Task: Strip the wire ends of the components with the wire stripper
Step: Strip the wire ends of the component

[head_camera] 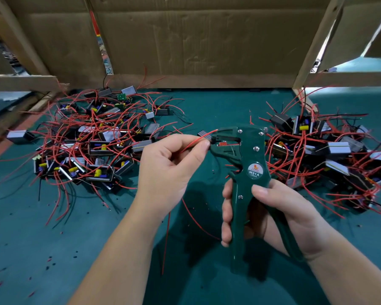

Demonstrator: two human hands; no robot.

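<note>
My right hand (271,214) grips the two handles of a dark green wire stripper (249,164), which stands upright above the table with its jaws pointing left. My left hand (172,164) pinches a thin red wire (196,140) between thumb and forefinger, right at the jaws. The wire's end lies in or against the jaw mouth. More red wire hangs down below my left hand. The component on this wire is hidden.
A pile of small black components with red wires (92,139) lies at the left on the green table (31,238). A second pile (330,155) lies at the right. Cardboard walls (196,40) close the back. Small bits of insulation dot the table at the front left.
</note>
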